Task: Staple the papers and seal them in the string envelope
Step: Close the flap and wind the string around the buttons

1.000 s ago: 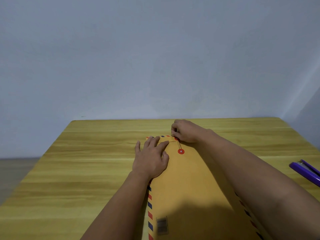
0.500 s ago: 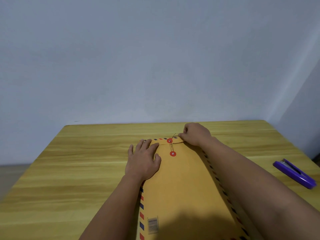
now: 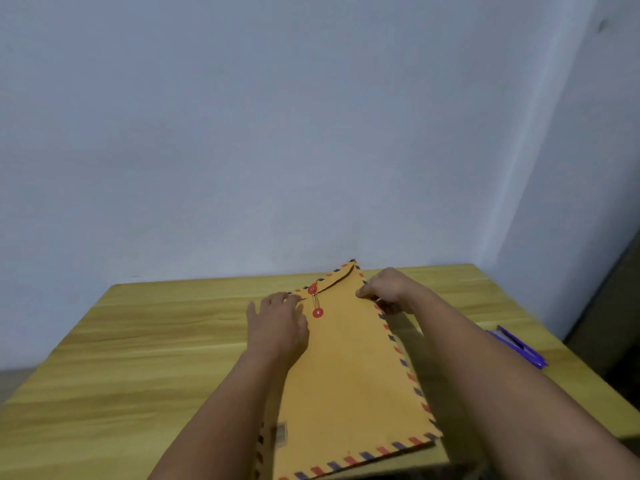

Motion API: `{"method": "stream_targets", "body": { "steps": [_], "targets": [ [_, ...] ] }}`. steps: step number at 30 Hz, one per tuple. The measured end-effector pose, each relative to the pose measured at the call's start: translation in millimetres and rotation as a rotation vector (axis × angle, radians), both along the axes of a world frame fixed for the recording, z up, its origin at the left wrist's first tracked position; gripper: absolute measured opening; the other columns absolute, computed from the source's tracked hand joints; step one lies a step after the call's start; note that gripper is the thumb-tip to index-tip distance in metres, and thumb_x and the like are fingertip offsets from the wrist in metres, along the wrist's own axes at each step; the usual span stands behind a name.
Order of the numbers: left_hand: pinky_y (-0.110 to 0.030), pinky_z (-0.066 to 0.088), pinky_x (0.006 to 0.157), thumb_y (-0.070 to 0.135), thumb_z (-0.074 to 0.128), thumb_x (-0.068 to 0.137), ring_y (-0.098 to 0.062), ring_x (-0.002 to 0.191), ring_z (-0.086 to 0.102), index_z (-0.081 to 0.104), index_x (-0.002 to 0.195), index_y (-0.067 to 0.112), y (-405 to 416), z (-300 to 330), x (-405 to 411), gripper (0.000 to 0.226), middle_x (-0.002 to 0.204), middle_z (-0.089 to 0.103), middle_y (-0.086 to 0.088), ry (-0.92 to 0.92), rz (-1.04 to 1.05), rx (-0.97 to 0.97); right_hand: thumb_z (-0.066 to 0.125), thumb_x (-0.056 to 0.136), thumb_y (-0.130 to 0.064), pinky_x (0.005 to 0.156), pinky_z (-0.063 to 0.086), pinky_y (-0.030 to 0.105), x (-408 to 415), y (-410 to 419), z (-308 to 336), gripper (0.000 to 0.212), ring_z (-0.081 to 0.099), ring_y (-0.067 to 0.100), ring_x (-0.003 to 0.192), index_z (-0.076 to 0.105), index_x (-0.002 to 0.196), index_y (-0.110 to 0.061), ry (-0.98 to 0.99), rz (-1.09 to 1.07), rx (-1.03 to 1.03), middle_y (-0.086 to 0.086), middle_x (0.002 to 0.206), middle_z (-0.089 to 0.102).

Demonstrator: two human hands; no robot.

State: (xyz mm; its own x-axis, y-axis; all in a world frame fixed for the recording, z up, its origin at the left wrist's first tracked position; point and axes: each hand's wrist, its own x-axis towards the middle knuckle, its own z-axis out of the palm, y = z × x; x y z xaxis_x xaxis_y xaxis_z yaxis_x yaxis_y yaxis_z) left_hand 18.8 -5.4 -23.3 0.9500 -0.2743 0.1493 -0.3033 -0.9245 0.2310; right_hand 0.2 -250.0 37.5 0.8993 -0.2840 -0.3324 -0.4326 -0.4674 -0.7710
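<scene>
A brown string envelope (image 3: 349, 368) with a red-and-blue striped border is held over the wooden table (image 3: 138, 341), its right side raised. The flap is folded down, and a string runs between its two red discs (image 3: 315, 301). My left hand (image 3: 277, 323) grips the envelope's left edge near the top. My right hand (image 3: 388, 289) pinches the right edge near the top corner. No papers are visible.
A purple stapler (image 3: 517, 346) lies on the table to the right, partly behind my right forearm. A pale wall stands right behind the table's far edge, with a corner at the right.
My right hand has left the string and moved to the envelope's right edge. The envelope has turned and its right side has lifted off the table. The view tilted.
</scene>
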Motion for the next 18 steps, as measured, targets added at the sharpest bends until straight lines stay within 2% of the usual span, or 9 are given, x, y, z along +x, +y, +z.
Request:
{"method": "stream_targets", "body": {
  "steps": [2, 5, 8, 10, 12, 13, 15, 16, 18],
  "targets": [
    [-0.046, 0.040, 0.109, 0.066, 0.047, 0.088, -0.023, 0.134, 0.049, 0.047, 0.144, 0.032, -16.3, 34.5, -16.6, 0.066, 0.149, 0.050, 0.003, 0.117, -0.044, -0.307, 0.074, 0.088, -0.007, 0.047, 0.043, 0.023, -5.3, 8.8, 31.7, 0.027, 0.048, 0.021, 0.047, 0.053, 0.072, -0.012, -0.079, -0.030, -0.018, 0.010, 0.066, 0.052],
    [-0.034, 0.039, 0.099, 0.074, 0.056, 0.084, -0.020, 0.131, 0.049, 0.036, 0.152, 0.029, -34.4, 95.3, -47.3, 0.083, 0.151, 0.046, 0.003, 0.435, -0.150, -0.696, 0.065, 0.088, -0.002, 0.044, 0.046, 0.022, -17.9, 31.3, 84.2, 0.017, 0.049, 0.022, 0.048, 0.053, 0.078, -0.008, -0.155, -0.049, -0.045, 0.012, 0.068, 0.051],
    [-0.050, 0.043, 0.096, 0.083, 0.061, 0.072, -0.027, 0.127, 0.046, 0.027, 0.151, 0.041, -38.1, 147.9, -69.7, 0.096, 0.144, 0.043, 0.007, 0.653, -0.180, -0.755, 0.057, 0.089, -0.003, 0.047, 0.050, 0.026, -31.1, 62.0, 134.3, 0.015, 0.060, 0.026, 0.054, 0.056, 0.074, -0.005, -0.223, -0.062, -0.100, 0.013, 0.066, 0.060],
    [-0.055, 0.049, 0.091, 0.069, 0.066, 0.079, -0.029, 0.115, 0.049, 0.030, 0.146, 0.044, -32.6, 170.6, -75.9, 0.081, 0.134, 0.042, 0.008, 0.705, -0.196, -0.746, 0.058, 0.088, -0.005, 0.057, 0.055, 0.032, -36.1, 80.4, 159.4, 0.012, 0.065, 0.029, 0.061, 0.061, 0.076, -0.004, -0.279, -0.046, -0.119, 0.014, 0.069, 0.064],
    [-0.050, 0.057, 0.080, 0.029, 0.059, 0.093, -0.026, 0.096, 0.057, 0.040, 0.139, 0.033, -24.4, 189.9, -79.6, 0.051, 0.121, 0.050, 0.002, 0.671, -0.212, -0.820, 0.066, 0.093, -0.012, 0.061, 0.061, 0.034, -41.2, 93.8, 175.9, 0.012, 0.068, 0.027, 0.057, 0.068, 0.090, -0.001, -0.329, -0.009, -0.027, 0.015, 0.071, 0.069],
    [-0.044, 0.060, 0.072, 0.015, 0.051, 0.094, -0.024, 0.086, 0.061, 0.046, 0.134, 0.027, -18.8, 199.3, -81.9, 0.041, 0.111, 0.057, -0.002, 0.610, -0.205, -0.858, 0.070, 0.095, -0.022, 0.062, 0.063, 0.033, -43.2, 97.4, 181.4, 0.022, 0.069, 0.025, 0.056, 0.068, 0.099, 0.000, -0.345, 0.015, 0.052, 0.015, 0.076, 0.072],
    [-0.028, 0.053, 0.053, 0.002, 0.041, 0.094, -0.019, 0.066, 0.063, 0.055, 0.125, 0.015, -3.3, 215.5, -81.8, 0.037, 0.087, 0.064, -0.005, 0.429, -0.149, -0.872, 0.070, 0.096, -0.041, 0.068, 0.063, 0.036, -45.2, 98.9, 184.8, 0.041, 0.070, 0.026, 0.063, 0.067, 0.112, -0.003, -0.363, 0.052, 0.143, 0.015, 0.090, 0.077],
    [-0.023, 0.048, 0.048, -0.001, 0.041, 0.092, -0.018, 0.062, 0.062, 0.057, 0.122, 0.013, 6.7, 221.0, -79.8, 0.037, 0.082, 0.063, -0.004, 0.341, -0.106, -0.862, 0.067, 0.097, -0.046, 0.072, 0.061, 0.037, -44.2, 97.3, 181.1, 0.044, 0.069, 0.027, 0.071, 0.067, 0.114, -0.005, -0.385, 0.056, 0.110, 0.013, 0.097, 0.077],
    [-0.023, 0.046, 0.050, -0.004, 0.046, 0.091, -0.018, 0.069, 0.061, 0.057, 0.124, 0.013, 28.9, 223.2, -68.3, 0.038, 0.086, 0.063, -0.004, 0.249, -0.018, -0.890, 0.063, 0.098, -0.050, 0.086, 0.055, 0.038, -42.1, 91.0, 165.8, 0.046, 0.068, 0.028, 0.096, 0.069, 0.120, -0.010, -0.449, 0.043, -0.124, 0.010, 0.114, 0.074]
  ]
}}
